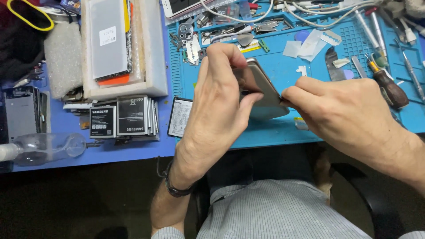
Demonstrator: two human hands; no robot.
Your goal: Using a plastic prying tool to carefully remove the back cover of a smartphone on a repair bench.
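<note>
Prying at a phone seam is the step in hand, by the look of it. The left hand (221, 99) is closed around a gold-backed phone (265, 95), held tilted above the blue work mat (274, 71) near frame centre, thumb across the back, fingers curled over the top edge. The right hand (341, 113) comes in from 3 o'clock, thumb and forefinger pinched tight at the phone's right edge; something thin seems to be between them, but it is too small to tell what.

Around it:
- loose phone battery (179, 117) lying flat on the mat's edge at 9 o'clock of the left hand
- stack of batteries (124, 116) further out at 9 o'clock
- brown-handled screwdriver (387, 86) at 2 o'clock of the right hand, well apart from the phone
- white cables (248, 17) and small metal parts along the mat at 12 o'clock
- clear plastic bottle (44, 148) lying on its side at far 9 o'clock

Judgement: separation looks barely begun; no gap visible along the edge. Next move calls for a shallow, low-angle slide along the seam with the left hand holding the body steady. Too much lever risks bending the cover.
</note>
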